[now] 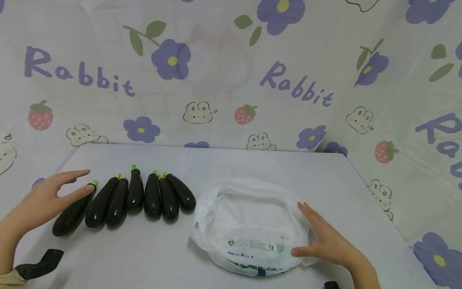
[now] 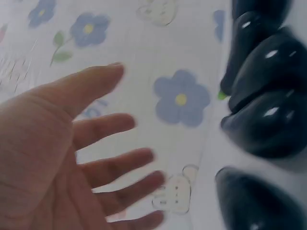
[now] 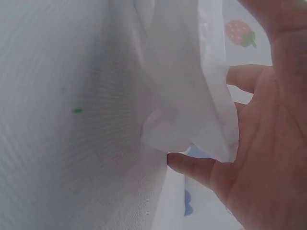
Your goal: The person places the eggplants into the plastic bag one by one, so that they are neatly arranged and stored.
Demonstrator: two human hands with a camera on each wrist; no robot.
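Several glossy black eggplants with green stem ends lie in a row on the left half of the table. Over the leftmost eggplant is my left hand, thumb and fingers spread with nothing held. The left wrist view shows its fingers apart from the eggplants. A white plastic bag with green print sits right of the row, its mouth spread wide. My right hand is at the bag's right side, fingers extended; in the right wrist view the bag's thin edge lies against the fingers.
The white table ends at a back edge and a slanting right edge. Behind it hangs a cloth printed with flowers, rabbits and strawberries. A black strap-like piece is at my left wrist.
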